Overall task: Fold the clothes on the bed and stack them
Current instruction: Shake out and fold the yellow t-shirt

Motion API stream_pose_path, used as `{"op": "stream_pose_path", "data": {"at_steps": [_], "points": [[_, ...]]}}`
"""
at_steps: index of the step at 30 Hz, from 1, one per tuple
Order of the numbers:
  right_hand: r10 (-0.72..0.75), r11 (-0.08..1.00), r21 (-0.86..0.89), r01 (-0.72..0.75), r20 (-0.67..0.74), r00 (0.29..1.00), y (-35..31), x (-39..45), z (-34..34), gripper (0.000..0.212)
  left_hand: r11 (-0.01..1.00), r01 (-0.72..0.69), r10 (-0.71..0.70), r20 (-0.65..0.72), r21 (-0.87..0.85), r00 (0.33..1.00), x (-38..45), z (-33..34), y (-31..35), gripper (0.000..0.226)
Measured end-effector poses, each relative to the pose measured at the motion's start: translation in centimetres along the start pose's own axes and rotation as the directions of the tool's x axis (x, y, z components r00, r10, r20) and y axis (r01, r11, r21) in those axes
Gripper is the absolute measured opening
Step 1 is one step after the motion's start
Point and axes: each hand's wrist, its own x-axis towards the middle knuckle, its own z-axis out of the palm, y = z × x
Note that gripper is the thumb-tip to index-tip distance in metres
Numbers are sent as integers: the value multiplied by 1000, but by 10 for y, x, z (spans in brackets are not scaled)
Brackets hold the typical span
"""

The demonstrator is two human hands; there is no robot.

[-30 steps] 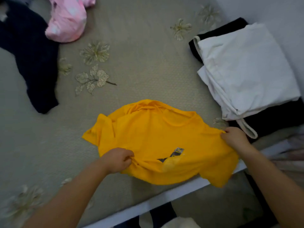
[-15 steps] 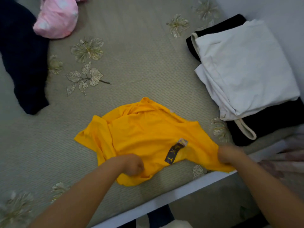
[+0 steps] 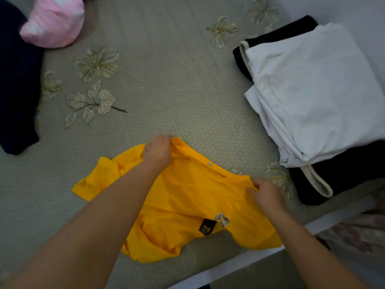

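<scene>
A yellow T-shirt (image 3: pixel 193 201) with a small black print lies rumpled near the front edge of the bed. My left hand (image 3: pixel 157 152) grips its far edge beside the collar. My right hand (image 3: pixel 265 193) pinches the shirt's right shoulder. At the right lies a stack of folded clothes: a white garment (image 3: pixel 312 88) on top of a black one (image 3: pixel 343 170). A pink garment (image 3: pixel 54 21) and a dark navy garment (image 3: pixel 16 84) lie unfolded at the far left.
The grey bedspread (image 3: pixel 177 84) has embroidered flowers and leaves. The bed's white front edge (image 3: pixel 239 265) runs diagonally below the shirt. A pale wall (image 3: pixel 354 13) stands at the far right.
Both hands left the shirt's lower edge and moved up to its collar and right shoulder. The shirt now lies more spread out, with the print nearer the front.
</scene>
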Motion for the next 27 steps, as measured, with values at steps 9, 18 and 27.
{"op": "stream_pose_path", "data": {"at_steps": [9, 18, 27], "points": [[-80, 891, 437, 125, -121, 989, -30, -4, -83, 17, 827, -8, 36, 38, -562, 999, -17, -98, -3, 16], [-364, 889, 262, 377, -97, 926, -156, -64, -242, 15, 799, -171, 7, -276, -577, 961, -74, -311, -5, 36], [-516, 856, -138, 498, -273, 812, -205, -185, -335, 25, 849, -404, 185, -523, -342, 832, -189, -454, -9, 21]]}}
